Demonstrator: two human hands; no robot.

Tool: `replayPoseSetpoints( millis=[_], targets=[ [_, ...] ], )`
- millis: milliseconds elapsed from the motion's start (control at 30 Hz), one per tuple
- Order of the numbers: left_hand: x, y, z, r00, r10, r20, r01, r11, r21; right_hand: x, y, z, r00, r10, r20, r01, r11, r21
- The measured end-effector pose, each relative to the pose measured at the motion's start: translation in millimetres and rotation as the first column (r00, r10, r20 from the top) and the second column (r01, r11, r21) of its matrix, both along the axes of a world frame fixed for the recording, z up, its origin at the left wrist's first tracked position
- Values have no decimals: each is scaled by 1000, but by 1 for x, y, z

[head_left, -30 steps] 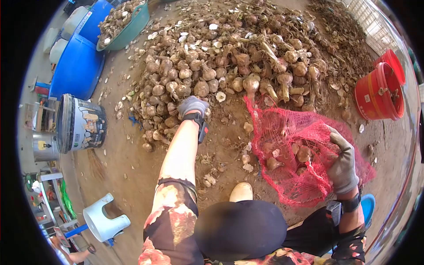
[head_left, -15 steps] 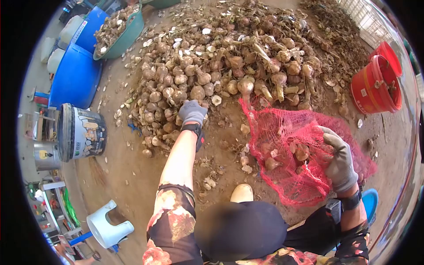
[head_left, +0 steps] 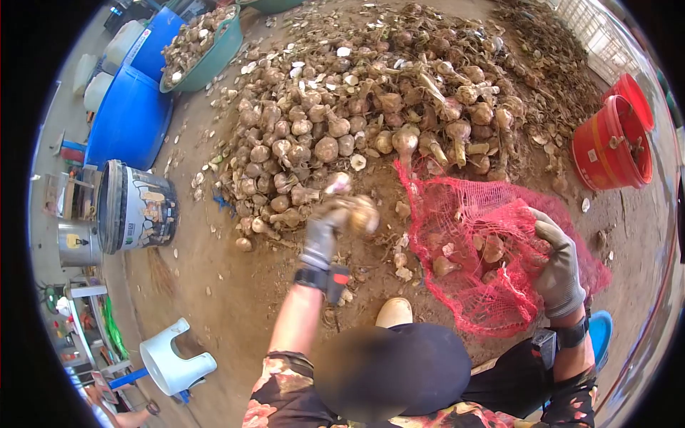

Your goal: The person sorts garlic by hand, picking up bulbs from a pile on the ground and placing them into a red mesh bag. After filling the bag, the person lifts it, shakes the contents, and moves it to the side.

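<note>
Left hand: grey-gloved (head_left: 322, 237), closed round garlic bulbs (head_left: 364, 216); blurred, exact count cannot be told. Hand and bulbs sit above the soil at the near edge of the pile, left of the bag.
Right hand: grey-gloved (head_left: 560, 277), fingers curled on the gathered edge of a red mesh bag (head_left: 467, 303), grasping the netting.
Bag: lies slack on the ground before the person, its left edge near the pile; a few loose bulbs (head_left: 492, 248) show among the folds of the mesh.
Pile: garlic heap (head_left: 327, 148) spread wide across the ground ahead, bulbs brown with soil, some with thick stems; pale cut pieces scattered on top.
Wrists: dark bands on both; the left one carries a piece with a red patch.
Right side: two red buckets, the nearer (head_left: 596, 157) upright beside the litter of dry stalks (head_left: 546, 64); white crate (head_left: 594, 39) behind.
Left side: dark bucket with a printed label (head_left: 150, 214), big blue tub (head_left: 128, 121), green basin (head_left: 214, 65) heaped with more garlic.
Lower left: pale stool (head_left: 168, 364) on the floor; another person's forearm (head_left: 132, 419) at the frame's edge.
</note>
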State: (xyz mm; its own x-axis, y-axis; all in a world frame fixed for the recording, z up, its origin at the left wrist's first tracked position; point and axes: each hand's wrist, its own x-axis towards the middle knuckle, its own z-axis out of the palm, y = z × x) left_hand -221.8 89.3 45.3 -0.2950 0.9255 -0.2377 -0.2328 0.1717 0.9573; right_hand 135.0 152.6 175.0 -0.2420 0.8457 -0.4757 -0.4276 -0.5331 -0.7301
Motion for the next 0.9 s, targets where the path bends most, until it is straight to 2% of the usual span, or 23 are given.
replayPoseSetpoints(
  millis=[33, 67, 133, 200, 233, 267, 300, 333, 367, 400, 467, 500, 533, 567, 667, 700, 733, 800, 833, 900],
  targets=[
    [32, 2, 15, 988, -34, 152, 46, 996, -79, -1, 1, 2, 1000, 5, -1, -5, 1000, -2],
    [57, 8, 18, 978, -168, 121, 168, 986, 16, -3, 3, 6, 999, 19, -32, -20, 1000, -12],
    [113, 25, 27, 869, -450, 204, 429, 892, 141, -6, 4, 5, 997, 43, -70, -44, 999, -25],
    [143, 29, 31, 816, -535, 217, 507, 844, 177, -3, 6, 1, 999, -9, -50, 9, 1000, 0],
    [132, 36, 53, 804, -591, 57, 576, 800, 171, 1, 5, 6, 1000, -24, -13, 24, 1000, 18],
    [114, 40, 29, 743, -445, -500, 558, 825, 95, 3, 3, 8, 1000, -24, -16, 24, 1000, 13],
    [87, 36, 29, 526, -282, -802, 417, 908, -45, 4, 1, 10, 997, -14, 71, 6, 994, 111],
    [55, 38, 28, 333, -378, -864, 305, 910, -280, 6, 0, 12, 987, -15, 158, -18, 978, 207],
    [27, 32, 39, 194, -490, -850, 105, 871, -479, 15, 4, 13, 1000, -13, -25, 13, 1000, -11],
    [7, 33, 27, 10, -685, -729, -236, 707, -667, 19, 2, 7, 999, -20, -29, 20, 1000, -15],
    [-35, 17, -7, -220, -684, -695, -375, 717, -587, 23, -6, -6, 939, -10, 343, -87, 960, 266],
    [-41, 25, -7, -214, -685, -696, -373, 716, -590, 20, -3, -5, 937, -7, 349, -91, 960, 265],
    [-47, 41, -5, -81, -753, -653, -350, 635, -689, 13, 2, -3, 991, 24, 128, -39, 993, 109],
    [-52, 52, -3, 48, -807, -589, -311, 548, -776, 8, 5, -1, 994, 15, -104, -21, 998, -59],
    [-65, 62, -30, 86, -774, -628, -354, 565, -745, 3, 7, 0, 995, 16, -102, -22, 998, -60],
    [-58, 58, -31, 69, -731, -679, -385, 608, -694, 2, 7, -1, 999, 45, -22, -44, 998, 45],
    [-51, 49, -35, 63, -732, -679, -385, 610, -693, 1, 5, 0, 999, 40, -26, -38, 998, 44],
    [-39, 35, -38, 3, -665, -747, -402, 683, -610, 1, 4, 3, 996, 49, 78, -59, 990, 130],
    [-39, 30, -32, 120, -623, -773, -389, 687, -614, 2, 3, 3, 996, 44, 77, -54, 990, 130],
    [-49, 26, -23, 148, -561, -815, -415, 712, -566, 3, 5, 4, 998, 57, -30, -59, 997, -52]
  ],
)
